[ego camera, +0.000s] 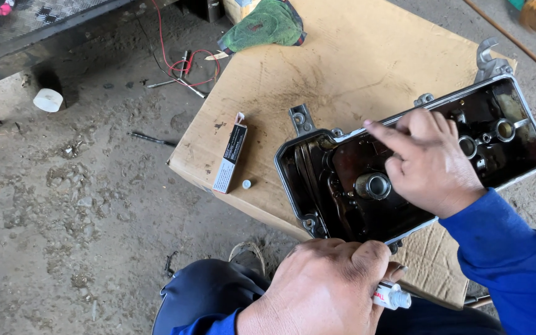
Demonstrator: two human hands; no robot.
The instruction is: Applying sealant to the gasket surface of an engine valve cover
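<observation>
An upturned metal engine valve cover, dark and oily inside, lies on a flattened cardboard sheet. My right hand rests over its middle, index finger stretched out and touching the far rim. My left hand is at the near edge of the cover, closed around a small white tube whose nozzle end sticks out to the right. A small black and white box and a little round cap lie on the cardboard left of the cover.
Dirty concrete floor surrounds the cardboard. A green cloth sits at the cardboard's far edge, red wires and a thin tool lie on the floor, and a white roll stands at far left.
</observation>
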